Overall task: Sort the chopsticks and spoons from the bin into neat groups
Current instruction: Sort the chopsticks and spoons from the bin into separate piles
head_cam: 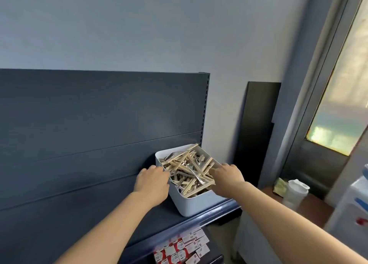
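Two arms extended forward. Left hand (153, 181) grips bin (191, 205) at its left rim, fingers curled. Right hand (227, 176) rests bent fingers on chopsticks (199, 188) at right rim; grip unclear. Bin, holding spoons (196, 174) too, sits between hands.

White bin (199, 204) on dark shelf (163, 220)

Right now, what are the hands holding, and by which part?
The white bin, seemingly by its rim: the left hand grips the left edge, the right hand the right edge.

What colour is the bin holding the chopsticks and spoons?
White plastic rectangular bin, clearest in head view.
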`<state>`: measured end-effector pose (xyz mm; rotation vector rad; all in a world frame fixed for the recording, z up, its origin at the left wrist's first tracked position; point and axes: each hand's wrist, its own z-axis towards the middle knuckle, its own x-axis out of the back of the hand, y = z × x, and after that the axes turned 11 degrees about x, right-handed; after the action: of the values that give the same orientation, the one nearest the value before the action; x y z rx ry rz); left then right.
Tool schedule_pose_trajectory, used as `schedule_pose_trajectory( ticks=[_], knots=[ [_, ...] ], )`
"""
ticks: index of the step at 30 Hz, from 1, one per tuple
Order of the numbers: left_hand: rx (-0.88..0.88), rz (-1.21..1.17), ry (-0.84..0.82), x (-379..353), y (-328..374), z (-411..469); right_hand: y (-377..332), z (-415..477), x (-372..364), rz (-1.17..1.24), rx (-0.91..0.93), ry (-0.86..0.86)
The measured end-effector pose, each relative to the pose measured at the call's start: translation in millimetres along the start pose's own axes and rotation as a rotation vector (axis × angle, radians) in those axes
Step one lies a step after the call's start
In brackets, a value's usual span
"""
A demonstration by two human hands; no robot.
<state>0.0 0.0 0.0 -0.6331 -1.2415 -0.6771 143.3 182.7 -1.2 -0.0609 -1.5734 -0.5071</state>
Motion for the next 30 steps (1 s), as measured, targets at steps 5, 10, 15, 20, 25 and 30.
schedule_pose_trajectory(
  ticks=[5,10,15,20,25,30],
  knots=[
    [0.004,-0.035,-0.040,-23,39,43,29,28,-22,0.079,0.019,-0.036],
    [-0.020,-0.110,-0.038,-54,64,77,45,50,-46,0.122,0.058,-0.072],
    [-0.105,-0.046,-0.008,-76,72,111,55,70,-63,0.282,0.060,-0.110],
    [-0.099,-0.150,-0.060,-84,69,140,52,89,-66,0.472,-0.081,-0.017],
    [-0.002,-0.272,-0.047,-87,61,171,41,118,-62,0.478,-0.107,-0.051],
    [0.175,-0.204,-0.174,-99,47,194,39,137,-58,0.430,-0.178,-0.138]
  ],
)
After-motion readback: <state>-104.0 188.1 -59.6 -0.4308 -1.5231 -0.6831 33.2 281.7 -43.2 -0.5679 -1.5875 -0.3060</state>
